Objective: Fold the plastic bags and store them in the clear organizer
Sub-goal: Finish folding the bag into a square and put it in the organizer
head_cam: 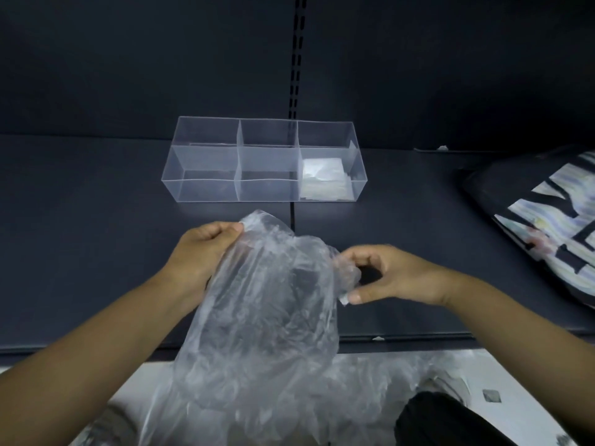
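While both hands pinch it | plastic bag (264, 304): clear, crumpled, unfolded

The clear organizer (206, 188) is rigid transparent plastic, smooth and glossy, and its edges catch the light. In its right-end compartment the folded bags (325, 178) look like thin whitish film, faintly shiny. In front of the organizer, the plastic bag (267, 300) is thin translucent film, crinkled all over with soft glossy highlights. The shelf (80, 220) under the organizer is dark, smooth and matt, and the back panel (128, 59) behind it has the same matt finish. To the organizer's right, a black printed item (502, 194) looks like cloth with a slight sheen.
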